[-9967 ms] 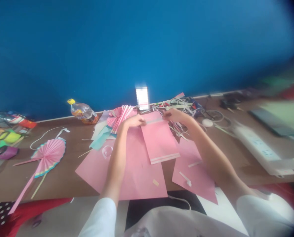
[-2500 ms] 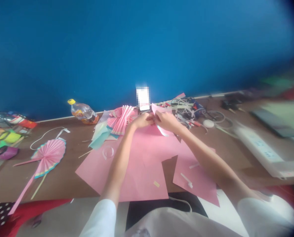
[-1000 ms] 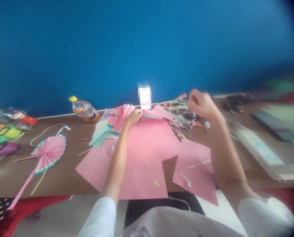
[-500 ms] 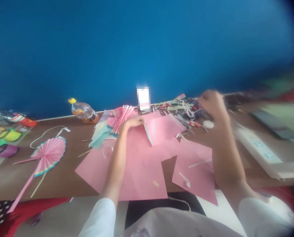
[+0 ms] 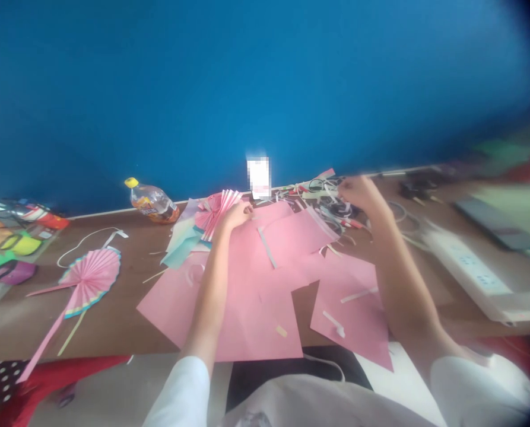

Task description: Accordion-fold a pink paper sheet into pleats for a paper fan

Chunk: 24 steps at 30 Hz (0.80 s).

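Several pink paper sheets (image 5: 256,308) overlap across the middle of the brown table. My left hand (image 5: 238,214) is above their back edge, beside a pleated pink paper fan (image 5: 212,213), its fingers curled; whether it holds something is too small to tell. A thin pale blue strip (image 5: 266,248) lies on the pink paper just in front of it. At the back right, my right hand (image 5: 356,193) is closed over a heap of paper scraps and cables (image 5: 331,196); what its fingers hold, if anything, cannot be made out.
A finished-looking pink fan (image 5: 91,276) with long strips lies at the left, near a bottle with a yellow cap (image 5: 153,203). At the right are a white power strip (image 5: 473,267) and a dark flat device (image 5: 496,224). A bright phone (image 5: 259,178) stands against the blue wall.
My right hand has moved left and slightly down towards the scraps. My left hand has let go of the raised pink sheet edge, which now lies flatter, with the blue strip on the paper.
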### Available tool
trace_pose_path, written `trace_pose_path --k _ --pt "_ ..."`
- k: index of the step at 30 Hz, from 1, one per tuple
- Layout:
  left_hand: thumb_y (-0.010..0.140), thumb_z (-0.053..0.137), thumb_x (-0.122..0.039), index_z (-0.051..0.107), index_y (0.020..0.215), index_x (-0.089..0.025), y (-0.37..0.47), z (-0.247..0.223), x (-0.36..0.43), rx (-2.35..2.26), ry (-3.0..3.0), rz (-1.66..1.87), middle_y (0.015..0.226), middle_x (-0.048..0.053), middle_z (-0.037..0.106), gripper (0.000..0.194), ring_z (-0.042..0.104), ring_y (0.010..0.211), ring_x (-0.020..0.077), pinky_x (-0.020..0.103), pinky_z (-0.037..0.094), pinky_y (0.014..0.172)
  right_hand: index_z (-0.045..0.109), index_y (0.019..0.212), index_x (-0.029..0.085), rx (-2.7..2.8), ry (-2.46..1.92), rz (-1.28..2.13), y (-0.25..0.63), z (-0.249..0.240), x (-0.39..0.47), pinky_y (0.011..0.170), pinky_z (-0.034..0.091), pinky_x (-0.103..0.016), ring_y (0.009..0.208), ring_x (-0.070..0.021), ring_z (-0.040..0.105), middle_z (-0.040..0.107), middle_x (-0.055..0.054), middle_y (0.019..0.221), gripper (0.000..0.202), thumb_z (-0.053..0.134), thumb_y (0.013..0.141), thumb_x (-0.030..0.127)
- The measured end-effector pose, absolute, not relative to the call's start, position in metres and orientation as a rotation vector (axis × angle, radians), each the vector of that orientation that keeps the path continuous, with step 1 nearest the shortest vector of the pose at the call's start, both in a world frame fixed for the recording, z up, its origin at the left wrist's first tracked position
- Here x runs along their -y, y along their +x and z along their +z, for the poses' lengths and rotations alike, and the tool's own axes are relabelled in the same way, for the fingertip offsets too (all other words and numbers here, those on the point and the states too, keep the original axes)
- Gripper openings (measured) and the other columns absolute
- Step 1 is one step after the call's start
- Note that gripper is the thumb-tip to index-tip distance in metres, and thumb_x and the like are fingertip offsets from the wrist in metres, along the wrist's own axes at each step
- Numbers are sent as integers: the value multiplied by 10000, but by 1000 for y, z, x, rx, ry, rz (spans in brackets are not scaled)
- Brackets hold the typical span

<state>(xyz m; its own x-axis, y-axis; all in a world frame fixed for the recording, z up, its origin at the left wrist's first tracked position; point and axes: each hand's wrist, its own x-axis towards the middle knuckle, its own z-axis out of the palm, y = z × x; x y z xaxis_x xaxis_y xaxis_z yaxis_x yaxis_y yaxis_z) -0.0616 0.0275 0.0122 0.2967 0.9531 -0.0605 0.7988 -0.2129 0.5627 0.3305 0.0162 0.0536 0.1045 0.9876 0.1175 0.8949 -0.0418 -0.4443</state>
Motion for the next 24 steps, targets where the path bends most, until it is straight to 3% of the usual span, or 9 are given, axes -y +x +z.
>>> trace_pose_path --k 8,18,24 --pt "766 608 -236 653 892 -206 -54 -8 -30 -1573 2228 283 988 28 708 137 628 883 177 274 446 793 716 753 186 1833 -1924 412 313 60 -12 578 365 -257 650 -190 602 703 -63 657 198 531 715 245" --pt "811 517 -222 633 882 -200 -52 -7 -30 -1625 2265 197 961 40 688 137 595 809 171 278 428 774 712 760 190 1931 -1845 396 295 59 -7 588 378 -248 665 -185 618 717 -66 706 189 532 750 248" --pt "867 480 -271 579 905 -188 -43 16 -20 -1467 2196 378 935 42 678 134 597 822 166 271 442 747 676 747 182 2024 -1671 504 271 60 -1 614 402 -244 637 -164 620 711 -49 707 155 535 778 238"
